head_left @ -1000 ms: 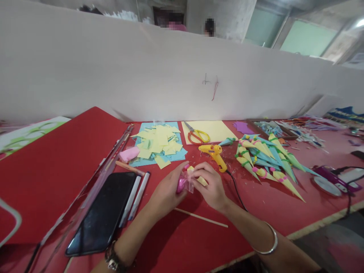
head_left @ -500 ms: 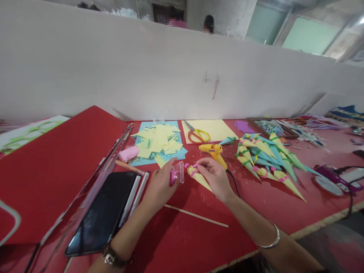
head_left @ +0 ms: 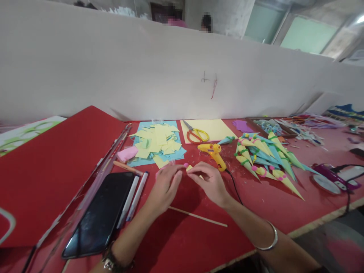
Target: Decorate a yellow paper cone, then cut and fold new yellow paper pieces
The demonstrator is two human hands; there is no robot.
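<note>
My left hand [head_left: 167, 187] is over the red table, fingers curved, with a bit of pink showing behind it; nothing can be made out between its fingertips. My right hand [head_left: 209, 182] is just to the right, thumb and fingers pinched together over a small yellow paper cone [head_left: 189, 168] with a pink ball at its tip. That hand hides most of the cone, and whatever is in the pinch is too small to name. A thin pale stick [head_left: 199, 217] lies below both hands. Just behind my right hand is a yellow glue gun [head_left: 213, 152].
Paper scraps [head_left: 159, 140] and orange-yellow scissors [head_left: 196, 133] are at the back. Finished-looking paper cones [head_left: 263, 155] are piled on the right. A black phone [head_left: 99, 212] and two white markers [head_left: 136, 197] lie left. A white partition [head_left: 170, 68] stands behind the red table [head_left: 170, 246].
My left hand has turned over, and the clear bag with pink bits no longer shows in its fingers. My right hand has shifted slightly left and now covers more of the cone.
</note>
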